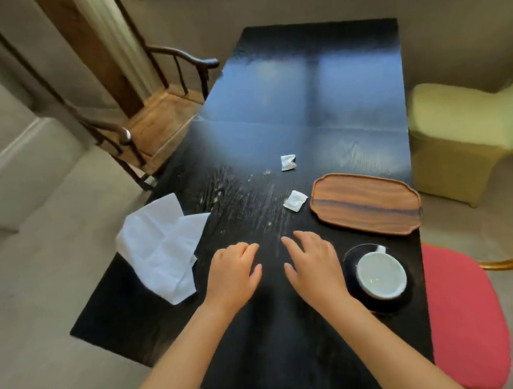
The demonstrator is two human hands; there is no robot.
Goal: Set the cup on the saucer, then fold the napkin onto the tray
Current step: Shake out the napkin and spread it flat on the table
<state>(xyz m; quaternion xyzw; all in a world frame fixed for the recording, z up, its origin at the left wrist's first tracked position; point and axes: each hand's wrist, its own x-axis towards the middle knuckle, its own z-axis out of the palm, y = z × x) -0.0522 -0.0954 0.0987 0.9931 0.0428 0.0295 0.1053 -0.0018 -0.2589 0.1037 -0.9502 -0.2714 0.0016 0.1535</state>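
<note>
Both grips are empty, fingers relaxed: left hand [235, 274] and right hand [311, 265] hover over the black wooden worktop [291, 359]. The white round cup [381, 275] already sits on its dark saucer [349, 265]. The crumpled white cloth napkin [161, 246] lies at 9 o'clock, nearer the left hand; the brown wooden tray [365, 206] lies at 2 o'clock.

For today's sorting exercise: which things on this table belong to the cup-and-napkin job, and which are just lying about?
Belong to the job:
white ceramic cup
dark round saucer
crumpled white paper napkin
oval brown wooden tray

Just lying about:
two small white torn packets
small crumbs
</note>
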